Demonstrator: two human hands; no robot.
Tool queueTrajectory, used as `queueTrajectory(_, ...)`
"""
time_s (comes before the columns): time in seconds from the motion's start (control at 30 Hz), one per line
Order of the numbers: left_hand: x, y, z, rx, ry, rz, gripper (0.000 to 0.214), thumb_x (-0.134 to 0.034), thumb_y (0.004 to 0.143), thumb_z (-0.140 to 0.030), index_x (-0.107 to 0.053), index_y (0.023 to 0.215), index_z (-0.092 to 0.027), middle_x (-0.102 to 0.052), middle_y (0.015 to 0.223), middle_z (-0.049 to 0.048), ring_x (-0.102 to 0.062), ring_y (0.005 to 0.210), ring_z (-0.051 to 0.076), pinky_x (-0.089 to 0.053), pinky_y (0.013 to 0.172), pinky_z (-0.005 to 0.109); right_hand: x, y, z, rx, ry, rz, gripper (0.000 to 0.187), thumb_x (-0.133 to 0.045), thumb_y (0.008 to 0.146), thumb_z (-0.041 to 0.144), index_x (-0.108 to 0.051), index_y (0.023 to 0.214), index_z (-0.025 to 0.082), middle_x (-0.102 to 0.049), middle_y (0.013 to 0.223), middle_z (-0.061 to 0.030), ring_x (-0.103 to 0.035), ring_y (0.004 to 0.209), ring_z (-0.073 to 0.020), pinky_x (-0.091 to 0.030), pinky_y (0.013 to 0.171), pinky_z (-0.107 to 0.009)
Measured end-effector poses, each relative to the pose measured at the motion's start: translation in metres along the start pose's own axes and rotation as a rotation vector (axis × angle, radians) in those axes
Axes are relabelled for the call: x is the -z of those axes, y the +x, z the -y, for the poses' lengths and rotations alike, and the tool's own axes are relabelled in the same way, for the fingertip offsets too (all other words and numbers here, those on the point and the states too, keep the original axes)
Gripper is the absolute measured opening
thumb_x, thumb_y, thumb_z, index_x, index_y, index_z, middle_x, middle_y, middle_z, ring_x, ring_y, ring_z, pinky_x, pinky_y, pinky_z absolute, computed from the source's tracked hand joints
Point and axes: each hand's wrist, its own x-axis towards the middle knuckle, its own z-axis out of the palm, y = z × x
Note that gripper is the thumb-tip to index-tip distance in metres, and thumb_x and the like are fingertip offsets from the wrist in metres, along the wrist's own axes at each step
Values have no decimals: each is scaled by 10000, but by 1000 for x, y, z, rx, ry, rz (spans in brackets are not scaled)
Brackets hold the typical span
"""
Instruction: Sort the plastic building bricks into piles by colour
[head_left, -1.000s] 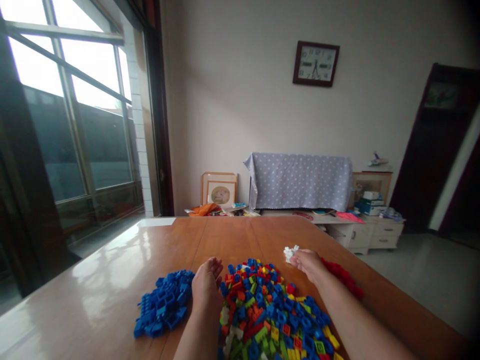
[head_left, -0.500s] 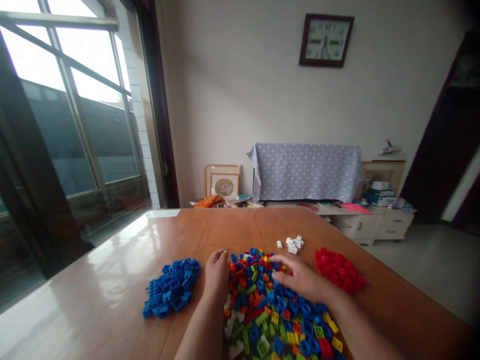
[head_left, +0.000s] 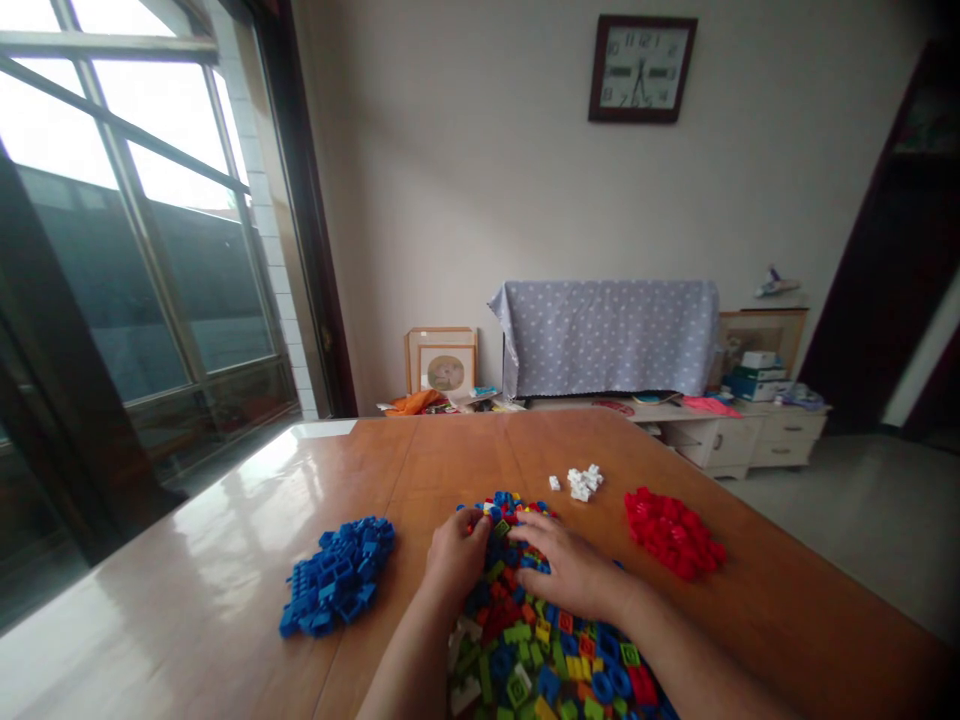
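Observation:
A heap of mixed toy building bricks in blue, green, red, orange, yellow and white spreads in front of me. My left hand is over the heap's far left side, its fingers drawn together; whatever they may grip is hidden. Close by on the right, my right hand lies palm down over the bricks with its fingers apart and nothing visible in its grasp. To the left sits a pile of blue bricks. Red bricks form another pile on the right, and a small cluster of white bricks lies beyond my right hand.
All the bricks rest on a glossy brown wooden table. One loose white brick lies beside the white cluster. Past the table's far edge stands a low white cabinet with a cloth-covered object on it. Glass windows are at left.
My left hand has moved right, from the heap's left edge onto the bricks. My right hand has shifted left and nearer to it. The view has tilted slightly.

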Motion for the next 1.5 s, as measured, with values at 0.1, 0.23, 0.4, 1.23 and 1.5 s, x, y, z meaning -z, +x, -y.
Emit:
queueTrajectory(0.1, -4, -5, -8, -28, 135, 195, 119, -754, 658, -271, -741, 750, -197, -682, 657, 53, -597, 601, 193, -408, 550, 251, -1, 6, -13, 36, 39, -134, 373, -626, 814, 275, -675, 1181, 233, -558, 1372, -103, -532, 1241, -261, -395, 1069, -380)
queueTrajectory(0.23, -7, -12, -18, -33, 179, 279, 159, -705, 680, -281, -742, 790, -172, -623, 606, 13, -492, 508, 132, -358, 516, 232, 0, 13, -35, -22, 93, -253, 224, -586, 808, 200, -708, 995, 202, -687, 1058, -80, -628, 1001, -215, -472, 923, -329)
queueTrajectory(0.4, -9, -20, -27, -12, 216, 427, 232, -628, 721, -252, -717, 909, -151, -560, 613, -29, -447, 535, 102, -325, 525, 209, -1, 18, -55, -119, 246, -302, 184, -571, 820, 268, -702, 919, 185, -719, 918, -52, -655, 882, -212, -501, 837, -326)
queueTrajectory(1.23, 18, 2, -38, 141, -184, -163, 381, -695, 644, -478, -679, 888, -185, -743, 889, 85, -694, 849, 232, -432, 726, 320, 17, 96, -95, -647, 1137, -482, 333, -605, 711, 136, -566, 1036, 200, -674, 894, -71, -705, 911, -203, -575, 838, -351)
queueTrajectory(1.5, 18, 2, -39, 211, -227, -188, 325, -661, 661, -415, -653, 899, -195, -742, 970, 96, -684, 917, 234, -408, 725, 316, 8, 112, -107, -669, 1124, -441, 276, -651, 746, 197, -583, 1013, 195, -651, 1020, -108, -683, 1003, -223, -530, 953, -415)
